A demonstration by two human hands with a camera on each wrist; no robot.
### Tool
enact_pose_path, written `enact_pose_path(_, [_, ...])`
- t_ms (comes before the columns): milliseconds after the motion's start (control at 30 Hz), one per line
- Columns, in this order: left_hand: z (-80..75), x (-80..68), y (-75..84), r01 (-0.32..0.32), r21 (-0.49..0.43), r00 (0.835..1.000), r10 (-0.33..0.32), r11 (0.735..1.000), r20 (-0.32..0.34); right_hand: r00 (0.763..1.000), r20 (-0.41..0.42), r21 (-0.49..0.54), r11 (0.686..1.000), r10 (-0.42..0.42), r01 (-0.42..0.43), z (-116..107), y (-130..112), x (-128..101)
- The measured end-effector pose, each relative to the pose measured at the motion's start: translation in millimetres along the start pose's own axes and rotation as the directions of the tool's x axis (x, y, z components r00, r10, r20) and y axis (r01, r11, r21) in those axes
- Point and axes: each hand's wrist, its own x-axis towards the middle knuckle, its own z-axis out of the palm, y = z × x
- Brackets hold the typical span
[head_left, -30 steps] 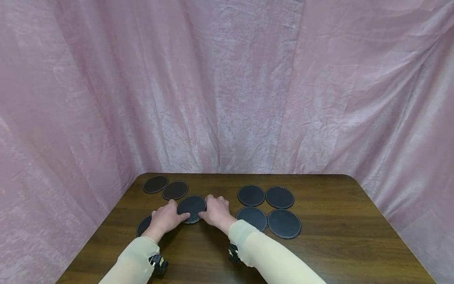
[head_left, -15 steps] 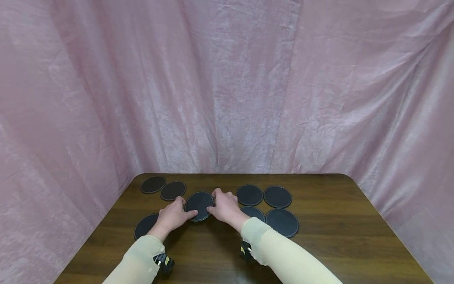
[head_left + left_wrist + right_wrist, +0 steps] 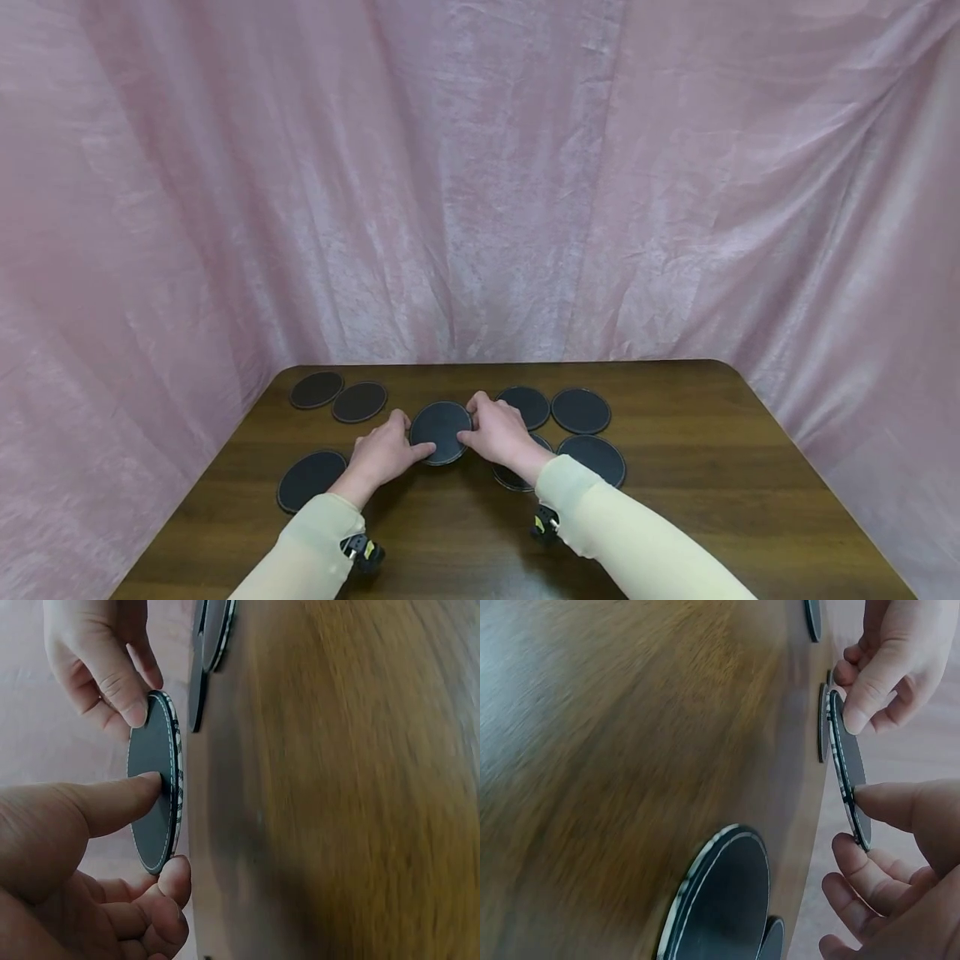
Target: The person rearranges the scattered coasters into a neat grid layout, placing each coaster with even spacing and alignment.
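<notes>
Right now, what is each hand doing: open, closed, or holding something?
Left hand: grips the black round coaster by its left edge.
Right hand: grips the same coaster by its right edge.

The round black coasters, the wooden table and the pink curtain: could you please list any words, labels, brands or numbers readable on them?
None: no text can be read in any view.
The round black coaster held between the left hand and the right hand shows only pale edge stitching.
The dark wooden table and the pink fabric curtain are unmarked.
</notes>
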Motion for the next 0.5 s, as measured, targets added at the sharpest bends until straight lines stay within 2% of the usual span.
enact_pose_path(267, [9.6,1.5,12.7,-0.015,0.006,1.0,0.015,1.0,-0.014,1.0,-0.015,0.008,1.0,0.009,-0.009,-8.1,11.2,-6.9])
enact_pose_path(500, [13.4,-6.0,17.0,-0.011,0.017,1.0,0.011,1.0,0.001,1.0,-0.004,-0.022,1.0,0.0,0.0,-7.5,15.8,-13.2])
